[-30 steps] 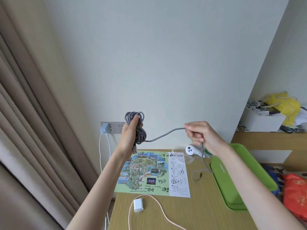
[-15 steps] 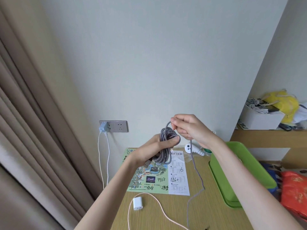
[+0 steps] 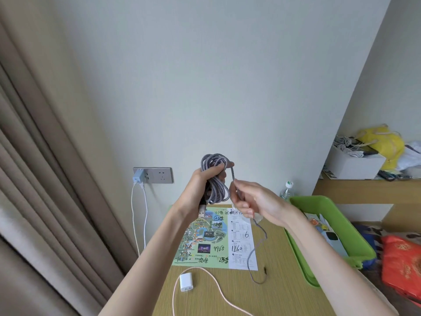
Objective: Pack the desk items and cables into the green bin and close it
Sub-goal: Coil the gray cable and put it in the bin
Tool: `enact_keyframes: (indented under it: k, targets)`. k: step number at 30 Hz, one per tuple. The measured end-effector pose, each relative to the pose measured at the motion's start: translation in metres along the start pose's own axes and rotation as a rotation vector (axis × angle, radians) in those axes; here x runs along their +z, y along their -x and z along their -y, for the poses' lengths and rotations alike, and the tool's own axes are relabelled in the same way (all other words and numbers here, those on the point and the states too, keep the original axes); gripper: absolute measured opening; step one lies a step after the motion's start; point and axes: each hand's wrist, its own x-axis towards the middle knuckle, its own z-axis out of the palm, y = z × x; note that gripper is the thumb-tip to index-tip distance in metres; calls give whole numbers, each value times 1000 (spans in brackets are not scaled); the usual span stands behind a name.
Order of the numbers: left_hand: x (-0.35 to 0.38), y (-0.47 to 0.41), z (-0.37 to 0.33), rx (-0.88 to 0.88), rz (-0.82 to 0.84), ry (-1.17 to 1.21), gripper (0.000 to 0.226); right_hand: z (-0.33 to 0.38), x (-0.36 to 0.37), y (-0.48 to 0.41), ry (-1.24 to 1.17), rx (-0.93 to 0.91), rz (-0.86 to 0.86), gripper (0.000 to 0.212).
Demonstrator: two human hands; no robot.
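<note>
Above the map sheet on the table, the left hand clamps the coiled grey cable so the loops cannot spring apart, fingers wrapped around the bundle. The right hand pinches the loose tail, likely feeding the next loop. The green bin waits open, right of the map, so the coil can drop in

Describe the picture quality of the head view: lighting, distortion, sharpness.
Head view: soft, even daylight, no glare and only faint shadows; wide-angle lens bends the curtain and the wall edges outward; the gray cable coil in the left hand is fairly sharp, the right hand slightly soft; handwriting on the map stays legible.
</note>
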Motion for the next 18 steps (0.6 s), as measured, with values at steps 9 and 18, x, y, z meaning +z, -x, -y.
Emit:
enact_keyframes:
  k: [9,18]
  targets:
    - [8,3,-3,-24,-54,-79,26,6,13,-4,-40,6,-13,36]
    - [-7,-4,-16,22,-280,407,19,-4,-5,6,121,33,-82,38]
